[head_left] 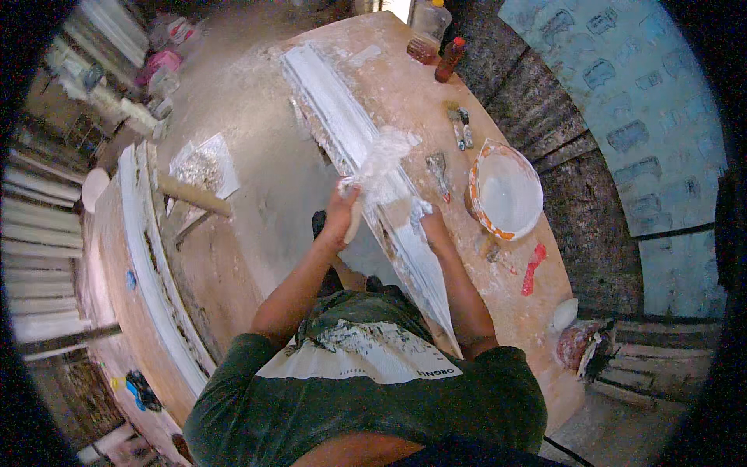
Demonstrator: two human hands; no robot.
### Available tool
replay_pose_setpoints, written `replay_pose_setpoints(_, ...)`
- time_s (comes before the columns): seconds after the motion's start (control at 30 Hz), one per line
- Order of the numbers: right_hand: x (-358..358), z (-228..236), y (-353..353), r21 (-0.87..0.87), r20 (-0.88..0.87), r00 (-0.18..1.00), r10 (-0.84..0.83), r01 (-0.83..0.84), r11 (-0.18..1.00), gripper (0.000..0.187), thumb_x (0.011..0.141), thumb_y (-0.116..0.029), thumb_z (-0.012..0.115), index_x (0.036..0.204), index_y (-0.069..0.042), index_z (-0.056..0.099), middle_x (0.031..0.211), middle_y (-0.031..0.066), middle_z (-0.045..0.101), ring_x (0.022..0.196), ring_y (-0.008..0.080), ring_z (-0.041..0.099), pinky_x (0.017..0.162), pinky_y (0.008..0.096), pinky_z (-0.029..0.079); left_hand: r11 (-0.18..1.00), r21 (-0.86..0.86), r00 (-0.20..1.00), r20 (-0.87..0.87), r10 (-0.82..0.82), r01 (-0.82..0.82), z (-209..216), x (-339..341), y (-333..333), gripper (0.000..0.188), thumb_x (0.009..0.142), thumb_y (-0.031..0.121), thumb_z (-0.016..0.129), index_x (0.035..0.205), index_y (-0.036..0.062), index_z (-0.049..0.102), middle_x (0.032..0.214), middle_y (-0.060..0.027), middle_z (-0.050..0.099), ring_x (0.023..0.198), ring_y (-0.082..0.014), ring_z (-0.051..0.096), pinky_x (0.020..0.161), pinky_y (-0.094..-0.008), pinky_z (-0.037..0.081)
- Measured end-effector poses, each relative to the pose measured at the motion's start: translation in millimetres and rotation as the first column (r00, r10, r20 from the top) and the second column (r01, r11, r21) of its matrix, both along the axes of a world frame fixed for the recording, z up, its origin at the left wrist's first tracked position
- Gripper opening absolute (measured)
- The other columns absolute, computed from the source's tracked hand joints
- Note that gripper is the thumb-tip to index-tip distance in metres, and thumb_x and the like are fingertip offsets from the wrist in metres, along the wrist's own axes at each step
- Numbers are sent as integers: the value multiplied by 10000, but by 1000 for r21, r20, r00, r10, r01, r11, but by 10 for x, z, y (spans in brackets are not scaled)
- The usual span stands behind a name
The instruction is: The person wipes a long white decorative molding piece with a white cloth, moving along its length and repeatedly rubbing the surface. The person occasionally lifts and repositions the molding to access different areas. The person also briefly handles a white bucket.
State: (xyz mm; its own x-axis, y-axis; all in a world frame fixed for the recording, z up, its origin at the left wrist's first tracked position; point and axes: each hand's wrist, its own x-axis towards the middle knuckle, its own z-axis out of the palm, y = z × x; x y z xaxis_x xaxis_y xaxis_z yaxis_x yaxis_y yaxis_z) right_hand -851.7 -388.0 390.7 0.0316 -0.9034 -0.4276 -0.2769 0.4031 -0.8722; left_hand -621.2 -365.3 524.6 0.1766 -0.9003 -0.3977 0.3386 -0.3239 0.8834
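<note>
A long white moulding (323, 86) lies aslant along the table's left side, its near end close to my body. My left hand (340, 214) is closed at its left edge, fingertips on a wad of thin white fibre (383, 159) that spreads over the moulding. The wad is blurred and partly see-through. At the right edge of the moulding is my right hand (436, 227), fingers curled and whitened at the tips. Something pale shows at those fingertips, too small to name. To its right lie a white-caked brush (438, 173) and a bucket of white paste (510, 191).
The wooden table (498, 311) carries a red strip (534, 268), coated tools (461, 128), a red-capped bottle (450, 60) and a larger clear bottle (428, 31). Left, another long white moulding (152, 257) rests on a second board. A white sheet with debris (204, 171) lies on the floor.
</note>
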Motion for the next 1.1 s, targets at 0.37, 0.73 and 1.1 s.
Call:
replay_pose_setpoints(0.37,1266,152,-1222,-472,-423,591,-687,503,724,433,667,-70,634,1027,71,442,887,189,557,805,298,559,768,370,445,994,111,995,-97,-11,21,-233,1561,-1272,376,854,178,536,1194,32,468,1091,-90,558,957,-203,543,820,-323,427)
replay_pose_setpoints(0.73,1272,506,-791,-545,-529,786,-320,-25,838,368,687,-110,611,1030,11,557,958,230,576,930,356,545,827,415,437,913,284,953,-164,-256,294,-222,1654,-2224,362,858,167,528,1184,19,475,1081,-94,559,941,-222,564,781,-351,472)
replay_pose_setpoints(1.1,997,416,179,186,-789,552,269,-202,961,302,776,-238,510,908,18,601,901,223,577,781,343,595,687,455,484,831,206,831,-353,-429,517,-907,531,-3155,323,845,118,539,1151,22,496,1017,-128,586,892,-281,592,744,-435,506)
